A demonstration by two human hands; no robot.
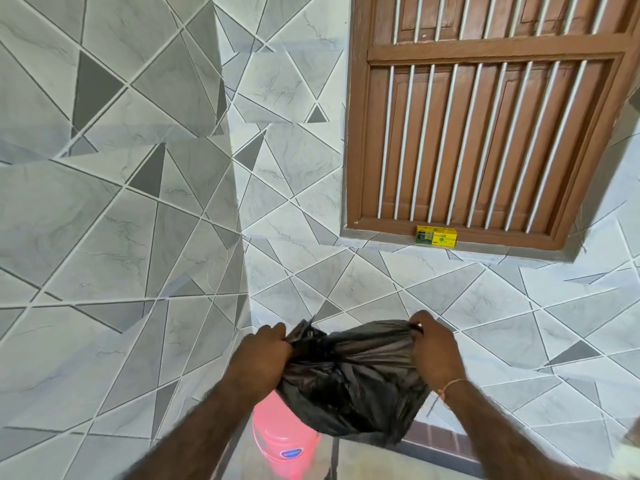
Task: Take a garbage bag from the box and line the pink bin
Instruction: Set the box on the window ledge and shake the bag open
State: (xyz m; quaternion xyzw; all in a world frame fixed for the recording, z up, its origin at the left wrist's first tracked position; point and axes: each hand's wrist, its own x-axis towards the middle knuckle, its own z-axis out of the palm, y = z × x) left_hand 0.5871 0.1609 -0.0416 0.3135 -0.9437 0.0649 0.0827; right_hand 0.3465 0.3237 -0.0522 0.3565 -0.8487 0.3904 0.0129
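Observation:
A black garbage bag hangs crumpled and partly spread between my two hands at the bottom middle of the view. My left hand grips the bag's left top edge and my right hand pinches its right top edge. Below the bag stands the pink bin, its top hidden behind the plastic; a blue sticker shows on its side. The yellow bag box lies on the window sill, well above and to the right of my hands.
Grey patterned tile walls meet in a corner to the left of the bin. A brown wooden window with white bars sits above the sill. A strip of floor shows at the bottom edge.

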